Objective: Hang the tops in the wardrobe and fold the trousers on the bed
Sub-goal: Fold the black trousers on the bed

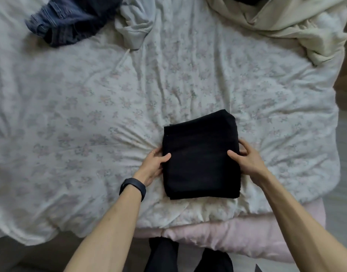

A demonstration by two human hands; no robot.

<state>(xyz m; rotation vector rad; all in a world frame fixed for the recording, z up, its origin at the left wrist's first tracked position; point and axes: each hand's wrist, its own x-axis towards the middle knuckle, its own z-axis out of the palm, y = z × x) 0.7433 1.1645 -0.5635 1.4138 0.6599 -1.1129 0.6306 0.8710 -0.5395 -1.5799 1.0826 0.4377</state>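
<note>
**While One Pair Is Sitting Folded, the Rest Is Waiting**

Although the black trousers [200, 156] are already lying as a compact, squared-off stack near the foot of the bed [80, 118], most of the job is looking unfinished. The left hand [154, 163] is gripping the stack's left edge and the right hand [245, 160] is gripping its right edge. Each thumb is lying on top of the cloth, with the fingers curling round the side, though how far they are reaching underneath is hidden. Judging by that hold, the person is either squaring the fold or getting ready to lift it.

Three garments are lying crumpled at the far side of the bed, well apart from the stack: a blue denim piece [70, 22], a pale blue top [135, 26] beside it, and a cream garment [276, 20] toward the right corner. None is folded or on a hanger, so the hanging seems yet to be done. No wardrobe is showing.

A rumpled white duvet with a faint floral print is covering the bed, and a pink blanket [237, 238] is peeking out along the near edge. Pale flooring [343, 173] is showing on the right. A black wristband [133, 188] is sitting on the left wrist.
</note>
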